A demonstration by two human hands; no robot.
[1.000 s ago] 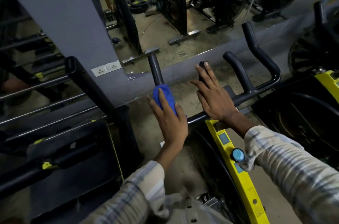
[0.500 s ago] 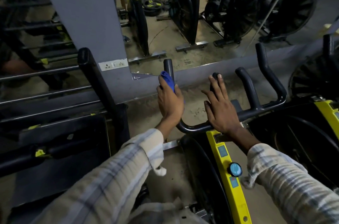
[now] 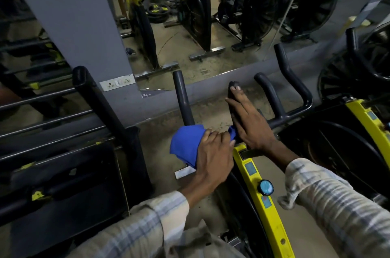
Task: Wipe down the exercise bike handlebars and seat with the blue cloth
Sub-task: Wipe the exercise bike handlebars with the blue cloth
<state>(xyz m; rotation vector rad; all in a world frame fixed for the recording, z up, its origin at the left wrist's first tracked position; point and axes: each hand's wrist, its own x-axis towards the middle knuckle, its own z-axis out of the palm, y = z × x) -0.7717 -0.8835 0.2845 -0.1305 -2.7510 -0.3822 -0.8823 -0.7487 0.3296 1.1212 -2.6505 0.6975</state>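
Note:
The black handlebars (image 3: 282, 117) of a yellow-framed exercise bike (image 3: 256, 175) spread in front of me, with several prongs pointing away. My left hand (image 3: 211, 160) grips the blue cloth (image 3: 185, 144) around the base of the left prong (image 3: 182, 97), where it curves into the crossbar. My right hand (image 3: 248, 124) rests flat with straight fingers along the inner left prong, fingertips at its end cap. The seat is out of view.
A black frame post (image 3: 101, 101) stands close on the left beside dark racks. Ahead is a grey pillar (image 3: 69, 17) with a socket plate, and a wall mirror showing other bikes. Another bike's handlebar (image 3: 358, 55) rises on the right. A round blue knob (image 3: 266, 187) sits on the frame.
My left hand has slid the cloth back down the left prong from near its tip to its base by the crossbar. My right hand has stayed on the inner prong.

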